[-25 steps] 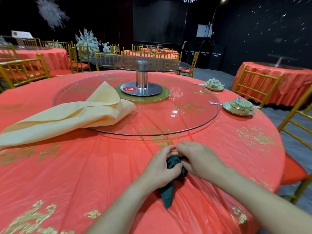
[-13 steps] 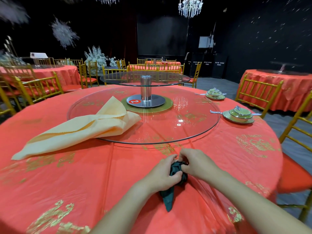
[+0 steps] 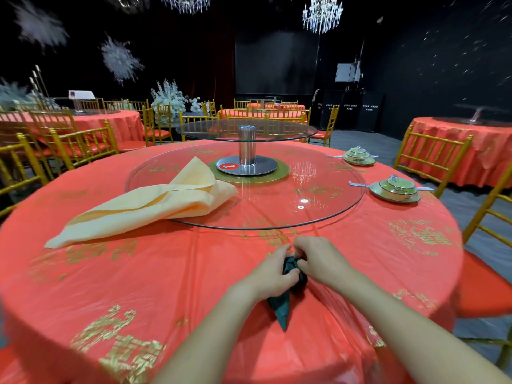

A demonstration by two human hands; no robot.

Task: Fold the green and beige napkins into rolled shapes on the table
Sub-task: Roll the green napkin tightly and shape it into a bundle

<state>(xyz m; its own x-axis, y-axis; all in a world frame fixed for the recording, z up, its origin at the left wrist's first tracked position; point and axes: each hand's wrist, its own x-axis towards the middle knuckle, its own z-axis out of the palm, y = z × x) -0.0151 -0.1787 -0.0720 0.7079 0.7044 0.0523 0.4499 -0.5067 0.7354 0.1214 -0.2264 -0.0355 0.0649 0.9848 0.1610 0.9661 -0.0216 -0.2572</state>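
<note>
Left hand (image 3: 273,275) and right hand (image 3: 321,259) were both curled tight round the bunched green napkin (image 3: 281,309), with the cloth clamped between them. Its pointed tail stuck out below the grip (tip on the red tablecloth (image 3: 166,273)). The beige napkin (image 3: 155,206) lay well up-left of the grip, draped over the glass turntable (image 3: 318,206) rim.

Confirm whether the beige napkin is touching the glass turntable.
Touching. Head view: the beige napkin lies across the glass turntable rim, wide end resting on the glass.

Dark green napkin (image 3: 282,307), beige napkin (image 3: 155,206), red gold-patterned tablecloth (image 3: 138,286)
</note>
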